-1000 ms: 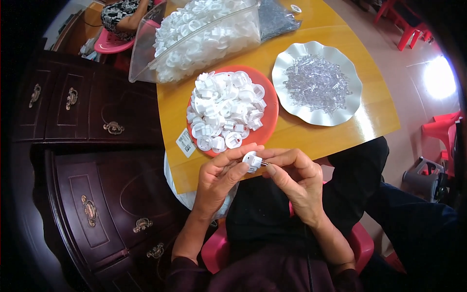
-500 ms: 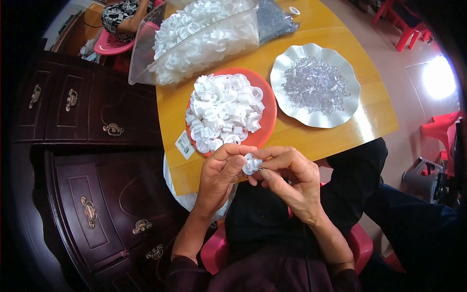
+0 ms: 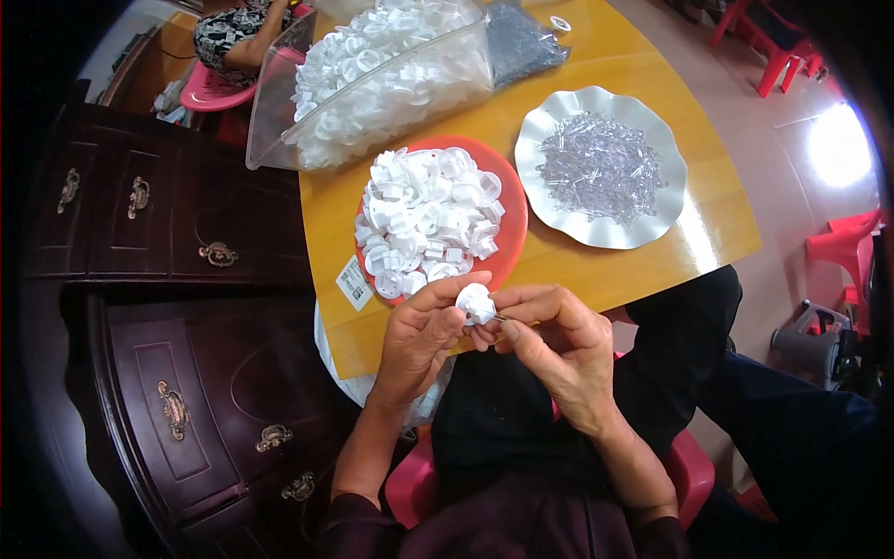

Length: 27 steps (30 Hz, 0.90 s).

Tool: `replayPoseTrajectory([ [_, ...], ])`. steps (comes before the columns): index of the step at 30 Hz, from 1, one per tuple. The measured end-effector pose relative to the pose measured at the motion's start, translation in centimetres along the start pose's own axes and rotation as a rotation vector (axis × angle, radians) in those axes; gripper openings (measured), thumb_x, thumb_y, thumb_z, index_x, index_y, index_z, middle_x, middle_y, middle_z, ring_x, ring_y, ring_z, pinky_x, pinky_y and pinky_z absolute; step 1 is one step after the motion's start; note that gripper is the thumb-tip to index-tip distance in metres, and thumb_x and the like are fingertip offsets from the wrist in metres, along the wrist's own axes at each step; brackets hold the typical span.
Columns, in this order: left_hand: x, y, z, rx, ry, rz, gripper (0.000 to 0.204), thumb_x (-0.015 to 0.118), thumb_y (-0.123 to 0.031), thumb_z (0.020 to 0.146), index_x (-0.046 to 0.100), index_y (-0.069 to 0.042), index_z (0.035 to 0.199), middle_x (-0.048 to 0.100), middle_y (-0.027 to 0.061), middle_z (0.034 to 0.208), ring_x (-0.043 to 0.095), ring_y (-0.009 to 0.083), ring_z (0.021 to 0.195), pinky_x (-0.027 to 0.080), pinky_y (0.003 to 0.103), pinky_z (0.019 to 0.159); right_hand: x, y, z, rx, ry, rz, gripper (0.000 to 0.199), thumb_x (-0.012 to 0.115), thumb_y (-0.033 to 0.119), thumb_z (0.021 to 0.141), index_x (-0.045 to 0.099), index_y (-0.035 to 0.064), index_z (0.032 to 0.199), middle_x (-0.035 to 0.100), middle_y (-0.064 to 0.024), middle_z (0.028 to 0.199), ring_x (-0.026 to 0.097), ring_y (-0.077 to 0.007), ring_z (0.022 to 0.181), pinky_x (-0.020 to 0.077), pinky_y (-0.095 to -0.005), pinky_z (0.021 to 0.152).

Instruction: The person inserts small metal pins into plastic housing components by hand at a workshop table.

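Note:
Between the fingers of my left hand [image 3: 425, 331] is a small white round plastic part [image 3: 476, 304], tilted so that its raised side shows. My right hand [image 3: 561, 340] pinches a thin clear plastic pin [image 3: 500, 318] at the part's right edge; whether the pin's tip sits inside it I cannot tell. Just beyond my hands, a red-orange plate [image 3: 515, 224] bears a heap of similar white parts [image 3: 428, 210]. To its right stands a pale scalloped dish [image 3: 672, 210] with a pile of small clear plastic pieces [image 3: 601, 166].
A clear bin [image 3: 270, 130] full of white parts stands at the table's far left, beside a bag of dark pieces [image 3: 523, 47]. One white ring [image 3: 560, 24] lies near the far edge. Dark wooden drawers [image 3: 186, 354] flank the left; another person's arm [image 3: 256, 47] shows beyond.
The white part in my left hand has turned from its flat face to its raised side. Both hands stay nearly in place, and the pin is still in my right fingers.

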<state>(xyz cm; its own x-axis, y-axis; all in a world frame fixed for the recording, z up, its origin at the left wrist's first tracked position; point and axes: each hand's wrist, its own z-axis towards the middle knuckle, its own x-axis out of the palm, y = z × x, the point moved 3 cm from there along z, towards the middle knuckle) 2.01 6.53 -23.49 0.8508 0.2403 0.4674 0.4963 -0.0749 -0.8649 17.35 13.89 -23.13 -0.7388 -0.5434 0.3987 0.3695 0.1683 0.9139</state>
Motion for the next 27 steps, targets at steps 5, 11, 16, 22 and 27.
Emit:
replayPoseTrajectory([
  [5, -0.03, 0.0, 0.06, 0.004, 0.009, 0.006, 0.047, 0.06, -0.02, 0.099, 0.049, 0.007, 0.136, 0.066, 0.0102, 0.108, 0.064, 0.0146, 0.094, 0.051, 0.026, 0.08, -0.04, 0.23, 0.04, -0.047, -0.012, -0.144, 0.008, 0.067, -0.002, 0.088, 0.063, -0.0027, 0.095, 0.07, -0.0129, 0.105, 0.07, -0.0127, 0.084, 0.0566, -0.0244, 0.071],
  [11, 0.1, -0.16, 0.07, 0.004, 0.035, 0.002, 0.046, 0.06, -0.02, 0.099, 0.05, 0.006, 0.135, 0.065, 0.0094, 0.108, 0.063, 0.0143, 0.094, 0.051, 0.026, 0.08, 0.08, 0.37, -0.11, -0.046, -0.018, -0.148, 0.009, 0.068, -0.001, 0.087, 0.064, -0.0023, 0.095, 0.07, -0.0127, 0.104, 0.07, -0.0129, 0.083, 0.0573, -0.0247, 0.07],
  [16, 0.14, -0.16, 0.1, 0.003, 0.029, 0.024, 0.045, 0.061, -0.021, 0.099, 0.051, 0.005, 0.134, 0.064, 0.0087, 0.107, 0.062, 0.0138, 0.094, 0.051, 0.027, 0.08, 0.01, 0.57, -0.21, -0.047, -0.013, -0.151, 0.01, 0.068, -0.001, 0.087, 0.065, -0.0014, 0.097, 0.07, -0.0123, 0.105, 0.07, -0.014, 0.085, 0.0593, -0.026, 0.071],
  [22, 0.26, -0.45, -0.11, 0.016, 0.026, 0.064, 0.045, 0.061, -0.022, 0.098, 0.052, 0.005, 0.133, 0.064, 0.0085, 0.106, 0.062, 0.0138, 0.094, 0.051, 0.027, 0.079, 0.05, 0.69, -0.36, -0.054, 0.002, -0.217, 0.013, 0.069, -0.002, 0.085, 0.065, -0.0002, 0.098, 0.07, -0.0113, 0.104, 0.07, -0.0144, 0.084, 0.0592, -0.026, 0.069],
  [27, 0.08, -0.38, -0.1, -0.021, 0.045, 0.049, 0.044, 0.061, -0.023, 0.099, 0.053, 0.005, 0.132, 0.065, 0.0096, 0.105, 0.063, 0.0154, 0.091, 0.052, 0.028, 0.078, 0.01, 0.73, -0.41, -0.101, 0.007, -0.233, 0.014, 0.069, -0.003, 0.085, 0.065, 0.0, 0.098, 0.07, -0.0115, 0.103, 0.07, -0.0147, 0.083, 0.0588, -0.0261, 0.068],
])
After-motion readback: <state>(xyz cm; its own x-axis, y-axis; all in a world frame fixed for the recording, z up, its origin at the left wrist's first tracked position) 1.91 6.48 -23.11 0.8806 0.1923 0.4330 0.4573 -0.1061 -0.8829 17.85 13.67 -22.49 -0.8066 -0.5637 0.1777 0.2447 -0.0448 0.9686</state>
